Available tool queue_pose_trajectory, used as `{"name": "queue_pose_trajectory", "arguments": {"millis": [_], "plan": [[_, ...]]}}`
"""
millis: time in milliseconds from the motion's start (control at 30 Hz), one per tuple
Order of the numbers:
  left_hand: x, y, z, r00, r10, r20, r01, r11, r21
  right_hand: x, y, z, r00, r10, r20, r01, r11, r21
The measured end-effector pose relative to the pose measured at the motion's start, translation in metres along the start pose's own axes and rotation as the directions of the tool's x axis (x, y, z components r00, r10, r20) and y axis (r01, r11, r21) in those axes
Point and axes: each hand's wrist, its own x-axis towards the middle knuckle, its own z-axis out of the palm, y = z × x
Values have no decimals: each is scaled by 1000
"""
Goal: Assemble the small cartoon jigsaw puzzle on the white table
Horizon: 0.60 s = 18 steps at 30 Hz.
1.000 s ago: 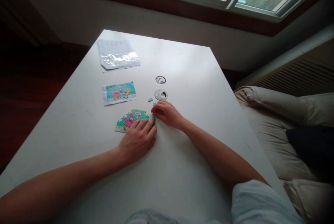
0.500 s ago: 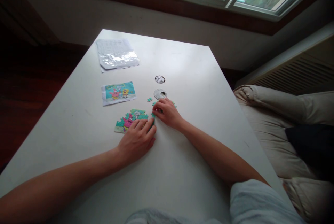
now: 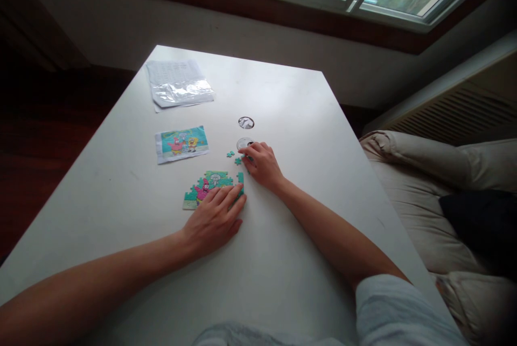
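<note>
A partly built cartoon jigsaw puzzle (image 3: 210, 184) lies on the white table (image 3: 283, 260). My left hand (image 3: 214, 219) rests flat on the puzzle's near right part, fingers stretched out over it. My right hand (image 3: 260, 163) has its fingers curled down over loose teal puzzle pieces (image 3: 234, 156) just beyond the puzzle's right end, beside a small round clear lid (image 3: 244, 142). Whether its fingertips pinch a piece is hidden.
A printed reference picture (image 3: 181, 143) lies to the left of the loose pieces. A crinkled clear plastic bag on paper (image 3: 177, 86) sits farther back. A round hole (image 3: 246, 122) is in the tabletop. A beige cushioned seat (image 3: 436, 184) stands to the right.
My right hand has moved away from the puzzle's right edge, back to the loose pieces near the lid. A teal piece now sits at that edge. My left hand stays on the puzzle.
</note>
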Motion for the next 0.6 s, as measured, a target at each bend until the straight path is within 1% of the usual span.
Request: {"name": "queue_pose_trajectory", "arguments": {"millis": [133, 367, 500, 600], "plan": [[0, 2, 0, 1000, 26, 16, -25, 999, -31, 2, -1, -3, 998, -37, 51, 39, 999, -34], [0, 1, 0, 998, 58, 21, -57, 997, -42, -1, -1, -4, 996, -58, 72, 60, 998, -29], [0, 1, 0, 997, 77, 14, -76, 996, -49, 1, -3, -5, 989, -96, 110, 98, 995, -11], [0, 1, 0, 997, 74, 14, -73, 996, -49, 0, -3, -5, 990, -96, 101, 97, 995, -2]]}}
